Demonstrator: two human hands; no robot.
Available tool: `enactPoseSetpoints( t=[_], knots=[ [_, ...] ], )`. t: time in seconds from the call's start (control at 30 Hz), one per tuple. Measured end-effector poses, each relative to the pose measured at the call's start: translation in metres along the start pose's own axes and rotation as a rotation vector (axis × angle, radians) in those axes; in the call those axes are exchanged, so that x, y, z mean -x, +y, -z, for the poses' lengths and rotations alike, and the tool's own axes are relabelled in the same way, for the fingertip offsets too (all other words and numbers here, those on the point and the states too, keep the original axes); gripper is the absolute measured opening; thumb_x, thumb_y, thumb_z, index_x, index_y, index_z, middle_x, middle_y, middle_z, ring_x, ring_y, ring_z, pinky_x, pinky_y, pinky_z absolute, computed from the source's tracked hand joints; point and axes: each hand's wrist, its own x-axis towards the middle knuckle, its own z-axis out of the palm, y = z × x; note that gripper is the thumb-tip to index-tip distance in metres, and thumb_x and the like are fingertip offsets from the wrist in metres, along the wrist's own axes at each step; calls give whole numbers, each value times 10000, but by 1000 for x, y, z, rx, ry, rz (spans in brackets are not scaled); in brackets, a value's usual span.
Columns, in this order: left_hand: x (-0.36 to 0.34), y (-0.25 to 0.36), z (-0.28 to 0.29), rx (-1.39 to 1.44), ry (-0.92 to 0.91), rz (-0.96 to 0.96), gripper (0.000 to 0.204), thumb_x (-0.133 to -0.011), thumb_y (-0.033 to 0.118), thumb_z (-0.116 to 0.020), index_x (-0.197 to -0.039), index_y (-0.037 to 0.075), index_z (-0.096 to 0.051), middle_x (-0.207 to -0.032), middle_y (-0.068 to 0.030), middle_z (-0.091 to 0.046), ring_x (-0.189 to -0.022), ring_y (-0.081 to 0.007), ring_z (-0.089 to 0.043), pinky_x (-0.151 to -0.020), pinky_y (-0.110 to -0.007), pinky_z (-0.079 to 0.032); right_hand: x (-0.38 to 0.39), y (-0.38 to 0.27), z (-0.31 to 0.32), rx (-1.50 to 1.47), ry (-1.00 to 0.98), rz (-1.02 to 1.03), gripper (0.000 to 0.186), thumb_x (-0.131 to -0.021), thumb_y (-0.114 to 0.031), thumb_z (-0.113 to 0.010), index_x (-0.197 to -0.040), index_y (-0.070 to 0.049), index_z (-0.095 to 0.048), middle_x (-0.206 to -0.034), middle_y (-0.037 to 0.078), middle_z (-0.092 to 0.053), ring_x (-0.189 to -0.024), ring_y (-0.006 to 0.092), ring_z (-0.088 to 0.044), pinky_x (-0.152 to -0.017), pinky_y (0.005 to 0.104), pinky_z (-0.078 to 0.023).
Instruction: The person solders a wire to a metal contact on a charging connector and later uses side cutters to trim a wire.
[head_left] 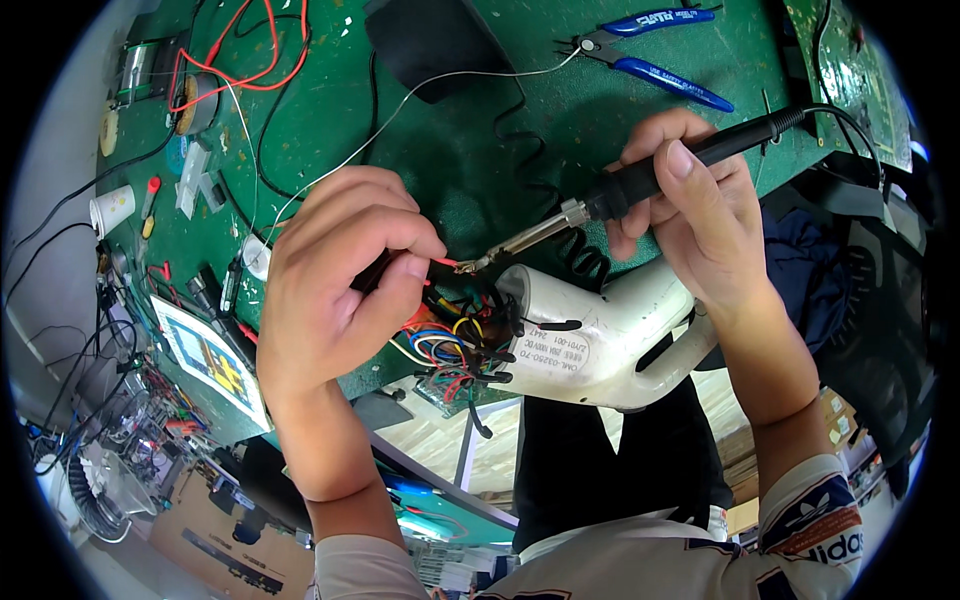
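My right hand [705, 205] is wrapped round a soldering iron [735, 138], its metal tip slanting down to the left. Between thumb and forefinger, my left hand [325, 265] pinches a thin red wire [446, 262]. The iron's tip meets the bare end of that wire, or comes very close to it. Just below lies a white curved housing [590, 300] with a looped handle, shaped like a charging gun. From its open end spills a bundle of coloured wires [440, 345], some with black sleeves. The left fingers partly hide the bundle.
Blue-handled cutters [670, 84] lie at the far right, a thin strand of solder wire [430, 82] running from them leftward. A black block [435, 40] sits at the back. Spools [198, 103], red leads [275, 70] and a paper cup [112, 210] occupy the left.
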Motion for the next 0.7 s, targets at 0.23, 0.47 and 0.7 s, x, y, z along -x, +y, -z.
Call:
enactPoseSetpoints(
  t=[0.23, 0.47, 0.7],
  knots=[
    [2, 1, 3, 18, -34, 22, 119, -704, 19, -659, -821, 1, -644, -802, -106, -609, -865, -299, -598, -786, -381, -482, -2, 1, -1, 0, -8, -5, 291, -983, -278, -620, -992, 11, -592, -669, 107, -651, -605, 183, -650, -631, 287, -507],
    [0, 0, 3, 46, -59, 29, 116, -713, 20, -665, -825, 0, -646, -805, -106, -607, -868, -298, -597, -786, -382, -482, -2, 1, -4, -15, 10, -14, 294, -981, -279, -624, -969, 13, -598, -669, 97, -647, -602, 178, -649, -626, 281, -501],
    [-1, -1, 1, 18, -19, -14, 165, -693, -10, -675, -847, 48, -665, -781, -75, -616, -795, -282, -594, -721, -378, -488, -2, 2, -8, 2, 37, -26, 315, -975, -294, -639, -964, 20, -607, -661, 88, -636, -590, 169, -640, -612, 271, -490]
  ],
)
